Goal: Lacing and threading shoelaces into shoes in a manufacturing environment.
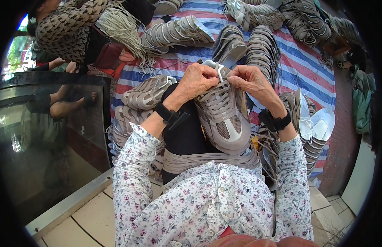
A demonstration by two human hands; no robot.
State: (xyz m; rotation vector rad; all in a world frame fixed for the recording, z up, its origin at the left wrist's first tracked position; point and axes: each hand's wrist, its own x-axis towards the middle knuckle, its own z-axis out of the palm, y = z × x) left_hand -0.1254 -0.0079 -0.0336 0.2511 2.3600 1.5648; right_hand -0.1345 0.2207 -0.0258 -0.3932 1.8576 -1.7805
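A beige and white sneaker upper [228, 127] rests on my lap, its toe toward me and its collar away. Grey lace crosses its front in several rows. At the top of the lacing, my left hand [199, 80] pinches at the left edge by the tongue, fingertips closed on the lace. Opposite it, my right hand [250, 82] has thumb and finger pressed together at the right top eyelets, also on the lace. The very tips are partly hidden. A bundle of grey laces [211, 161] lies across my thighs below the toe.
Stacks of nested shoe uppers [174, 35] lie on a striped red, white and blue sheet [306, 74]. More uppers [135, 92] sit left of my knee, others [316, 127] at right. Another person's patterned sleeve [67, 24] and hanging laces [121, 29] show at upper left, above a dark glass panel [51, 131].
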